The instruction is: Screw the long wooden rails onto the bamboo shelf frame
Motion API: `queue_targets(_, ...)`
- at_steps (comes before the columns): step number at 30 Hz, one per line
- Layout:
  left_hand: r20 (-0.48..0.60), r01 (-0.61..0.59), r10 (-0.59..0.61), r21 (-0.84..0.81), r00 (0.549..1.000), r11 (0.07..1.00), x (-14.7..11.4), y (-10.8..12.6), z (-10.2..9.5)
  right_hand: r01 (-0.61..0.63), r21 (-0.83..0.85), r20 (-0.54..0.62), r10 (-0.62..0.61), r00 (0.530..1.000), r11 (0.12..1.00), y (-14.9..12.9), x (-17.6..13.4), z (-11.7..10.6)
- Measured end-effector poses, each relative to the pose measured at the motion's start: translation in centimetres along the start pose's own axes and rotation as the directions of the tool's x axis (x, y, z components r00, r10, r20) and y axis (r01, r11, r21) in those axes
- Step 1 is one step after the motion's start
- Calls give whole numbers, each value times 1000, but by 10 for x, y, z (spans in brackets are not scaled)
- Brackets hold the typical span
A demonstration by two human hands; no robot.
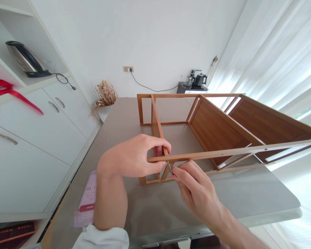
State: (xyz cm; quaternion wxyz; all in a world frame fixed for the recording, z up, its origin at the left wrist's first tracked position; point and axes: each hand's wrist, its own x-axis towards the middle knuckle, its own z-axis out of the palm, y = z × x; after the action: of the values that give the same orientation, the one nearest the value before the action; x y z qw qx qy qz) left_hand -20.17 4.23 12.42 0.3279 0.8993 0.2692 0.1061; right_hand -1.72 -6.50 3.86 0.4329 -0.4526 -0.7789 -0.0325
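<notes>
A wooden shelf frame (209,154) lies on its side on the grey table. My left hand (134,155) clasps the front rail near its left end, thumb below and fingers above, where a wooden shelf board (157,121) meets it. Just to the right, my right hand (197,183) pinches a small metal screw (170,167) between thumb and forefinger. The screw's upper end touches the rail at this joint; how deep it sits cannot be made out.
A phone (89,197) showing a timer lies by my left forearm on the table (261,190). Dried plants (105,95) stand behind the table's left corner. White cabinets (28,145) line the left, sheer curtains (282,62) the right. Kettles stand on a shelf and at the back.
</notes>
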Motion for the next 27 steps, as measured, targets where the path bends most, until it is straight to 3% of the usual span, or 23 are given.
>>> queue_targets(7, 3, 9, -9, -6, 1000, 1000, 0, 0, 0, -13, -3, 21, 13, 1000, 1000, -2, 1, -2)
queue_targets(18, 4, 15, -15, -5, 1000, 1000, 1, 0, 0, -59, -65, 151, 68, 986, 996, -13, 2, -15)
queue_targets(27, 6, 6, -6, -8, 1000, 1000, 0, 1, 0, 128, -261, 274, -54, 960, 957, -10, 12, -31)
